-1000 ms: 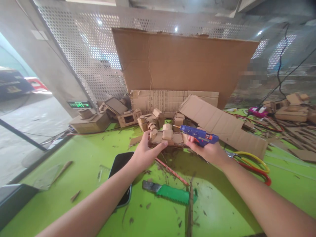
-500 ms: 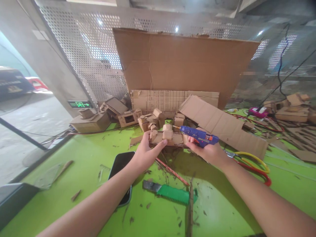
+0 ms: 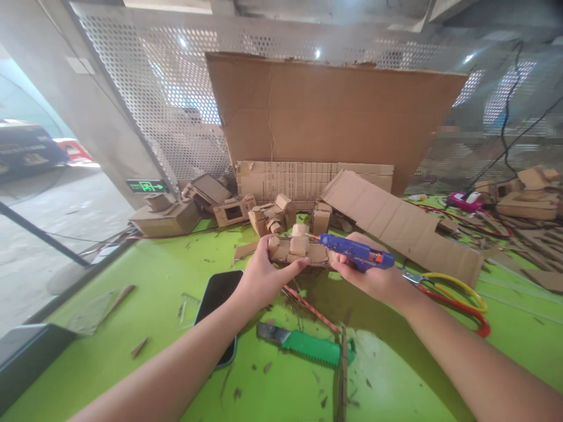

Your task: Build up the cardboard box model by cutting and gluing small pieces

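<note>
My left hand (image 3: pixel 272 272) grips the left end and near edge of a small cardboard model (image 3: pixel 299 246), its thumb lying along the front. Raised blocks stand on the model's top. A blue hot glue gun (image 3: pixel 356 251) is held in my right hand (image 3: pixel 373 278), its nozzle pointing left close to the raised block in the middle. Fingers of that hand are partly hidden behind the gun, near the model's right end. Below the model lie a green-handled utility knife (image 3: pixel 312 347) and a red striped stick (image 3: pixel 313 310).
A black phone (image 3: pixel 216 299) lies beside my left forearm. Scissors (image 3: pixel 448 290) with yellow and red handles rest to the right. Behind stand cardboard pieces (image 3: pixel 275 214), a slanted cardboard sheet (image 3: pixel 404 228) and a large upright panel (image 3: pixel 334 111). Scraps litter the green table (image 3: pixel 167 363).
The view has shifted slightly. My left thumb has slid right along the model's front edge, and the glue gun sits a little lower, its nozzle still near the middle block.
</note>
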Available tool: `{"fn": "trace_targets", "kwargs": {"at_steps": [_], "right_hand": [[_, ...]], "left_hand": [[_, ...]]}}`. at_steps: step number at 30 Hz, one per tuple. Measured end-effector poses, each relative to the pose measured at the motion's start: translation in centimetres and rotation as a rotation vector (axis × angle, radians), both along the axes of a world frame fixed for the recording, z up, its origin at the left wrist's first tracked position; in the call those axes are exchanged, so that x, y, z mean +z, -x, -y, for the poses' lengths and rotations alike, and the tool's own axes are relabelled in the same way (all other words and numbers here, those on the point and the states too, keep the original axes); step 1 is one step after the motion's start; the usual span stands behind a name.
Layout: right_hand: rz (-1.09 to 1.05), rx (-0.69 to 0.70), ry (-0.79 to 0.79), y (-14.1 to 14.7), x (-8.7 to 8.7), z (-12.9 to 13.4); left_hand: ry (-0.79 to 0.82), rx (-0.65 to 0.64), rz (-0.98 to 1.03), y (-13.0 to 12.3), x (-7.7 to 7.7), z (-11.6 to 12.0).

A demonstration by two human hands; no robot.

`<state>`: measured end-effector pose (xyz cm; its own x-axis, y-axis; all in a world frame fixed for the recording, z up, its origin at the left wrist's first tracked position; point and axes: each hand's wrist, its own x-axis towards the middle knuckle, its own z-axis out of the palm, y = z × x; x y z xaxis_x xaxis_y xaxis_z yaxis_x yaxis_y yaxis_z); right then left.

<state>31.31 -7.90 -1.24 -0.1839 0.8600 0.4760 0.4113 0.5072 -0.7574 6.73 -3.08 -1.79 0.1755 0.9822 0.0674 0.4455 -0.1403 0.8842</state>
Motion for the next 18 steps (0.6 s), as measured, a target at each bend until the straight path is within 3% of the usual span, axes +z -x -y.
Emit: {"fn": "trace_targets", "kwargs": {"at_steps": [18], "right_hand": [[-0.034, 0.042, -0.005, 0.18, -0.46, 0.21]], "left_hand": [[-0.018, 0.007, 0.005, -0.13, -0.58, -0.28]]}}
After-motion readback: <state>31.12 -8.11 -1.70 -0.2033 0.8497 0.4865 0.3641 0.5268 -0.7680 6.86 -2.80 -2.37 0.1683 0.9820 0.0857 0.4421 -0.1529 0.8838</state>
